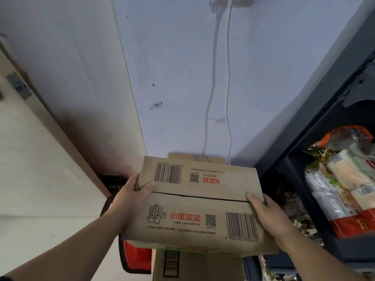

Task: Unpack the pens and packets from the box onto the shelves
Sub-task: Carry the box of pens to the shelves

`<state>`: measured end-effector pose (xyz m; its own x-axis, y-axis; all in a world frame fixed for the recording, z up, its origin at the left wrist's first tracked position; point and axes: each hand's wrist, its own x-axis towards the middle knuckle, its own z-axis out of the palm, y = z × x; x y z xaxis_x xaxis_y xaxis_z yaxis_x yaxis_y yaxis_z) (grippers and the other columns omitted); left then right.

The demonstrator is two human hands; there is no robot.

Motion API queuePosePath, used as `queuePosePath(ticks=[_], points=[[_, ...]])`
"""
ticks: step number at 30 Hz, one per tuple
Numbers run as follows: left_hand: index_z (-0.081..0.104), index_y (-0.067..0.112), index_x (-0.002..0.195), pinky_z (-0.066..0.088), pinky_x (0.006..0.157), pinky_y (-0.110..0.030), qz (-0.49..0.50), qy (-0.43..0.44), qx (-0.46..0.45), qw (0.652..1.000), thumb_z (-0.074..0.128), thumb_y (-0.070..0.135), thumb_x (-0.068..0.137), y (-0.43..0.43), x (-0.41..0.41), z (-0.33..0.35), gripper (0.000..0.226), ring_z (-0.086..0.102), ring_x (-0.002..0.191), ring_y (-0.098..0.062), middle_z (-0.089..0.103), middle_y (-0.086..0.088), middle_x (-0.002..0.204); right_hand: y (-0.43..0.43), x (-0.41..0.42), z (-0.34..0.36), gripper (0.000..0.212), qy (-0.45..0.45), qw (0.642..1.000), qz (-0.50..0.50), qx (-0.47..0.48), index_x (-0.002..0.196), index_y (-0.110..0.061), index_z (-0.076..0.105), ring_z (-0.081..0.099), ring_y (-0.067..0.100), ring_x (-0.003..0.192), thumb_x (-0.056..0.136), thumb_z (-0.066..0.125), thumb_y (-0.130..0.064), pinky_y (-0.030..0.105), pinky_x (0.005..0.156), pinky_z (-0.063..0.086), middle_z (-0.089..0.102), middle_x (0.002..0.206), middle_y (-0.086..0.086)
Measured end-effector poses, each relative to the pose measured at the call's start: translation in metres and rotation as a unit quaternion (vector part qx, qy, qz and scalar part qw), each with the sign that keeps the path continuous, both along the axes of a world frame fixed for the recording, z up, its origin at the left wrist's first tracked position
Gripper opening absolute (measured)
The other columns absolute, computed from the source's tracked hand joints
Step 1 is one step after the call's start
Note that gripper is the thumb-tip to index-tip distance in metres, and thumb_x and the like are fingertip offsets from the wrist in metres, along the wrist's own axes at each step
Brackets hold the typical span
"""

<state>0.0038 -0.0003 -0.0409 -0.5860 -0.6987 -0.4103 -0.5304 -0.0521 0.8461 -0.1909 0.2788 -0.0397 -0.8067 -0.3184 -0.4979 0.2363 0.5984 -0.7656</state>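
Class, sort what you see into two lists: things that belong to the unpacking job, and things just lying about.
Job: brown cardboard box with red print, gripped by left hand and right hand; dark grey shelf unit; wrapped packets on it.
Lying about: white cables on the wall; red and black object below; second cardboard box underneath; metal door hinge.

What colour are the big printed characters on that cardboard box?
Red; the big printed characters on the brown cardboard box show best in the head view.
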Motion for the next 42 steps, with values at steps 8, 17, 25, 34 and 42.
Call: queuePosePath(ticks=[8,17,25,34,42], points=[[0.052,0.044,0.11,0.059,0.063,-0.045,-0.024,0.052,0.139,0.989,0.074,0.041,0.077,-0.007,0.0,-0.008,0.04,0.072,0.078,-0.035,0.074,-0.008,0.092,0.002,-0.014,-0.014,0.027,-0.098,0.99,-0.005,-0.101,0.114,-0.034,0.062,0.073,0.015,0.079,0.089,0.058,-0.044,0.032,0.066,0.049,0.076,0.092,-0.003],[0.053,0.048,0.113,0.059,0.063,-0.044,-0.024,0.099,0.152,0.983,0.076,0.03,0.077,-0.006,0.008,0.002,0.046,0.072,0.081,-0.037,0.074,-0.011,0.094,0.006,-0.012,-0.016,0.029,-0.107,0.985,-0.01,-0.134,0.111,-0.042,0.061,0.073,0.017,0.081,0.083,0.062,-0.049,0.034,0.066,0.052,0.075,0.095,-0.002],[0.056,0.042,0.114,0.058,0.06,-0.04,0.04,0.158,0.114,0.98,0.076,0.024,0.078,-0.008,0.042,0.046,0.046,0.072,0.08,-0.035,0.074,-0.009,0.094,-0.025,-0.013,0.027,0.026,-0.093,0.98,0.046,-0.17,0.108,-0.043,0.063,0.073,0.028,0.081,0.083,0.064,-0.047,0.037,0.059,0.056,0.075,0.095,0.006],[0.06,0.031,0.11,0.057,0.056,-0.036,0.226,0.218,0.037,0.949,0.076,0.017,0.076,0.034,0.147,0.102,0.041,0.072,0.076,-0.033,0.074,-0.008,0.092,-0.095,0.02,0.076,0.03,-0.084,0.949,0.223,-0.208,0.116,-0.033,0.061,0.072,0.034,0.084,0.087,0.061,-0.039,0.047,0.068,0.058,0.074,0.097,0.013],[0.057,0.029,0.114,0.057,0.058,-0.04,0.392,0.242,-0.021,0.887,0.074,0.012,0.079,0.13,0.278,0.14,0.042,0.072,0.079,-0.035,0.074,-0.013,0.095,-0.133,0.116,0.106,0.037,-0.14,0.875,0.406,-0.221,0.117,-0.024,0.061,0.07,0.038,0.087,0.085,0.063,-0.042,0.053,0.074,0.057,0.072,0.1,0.018]])
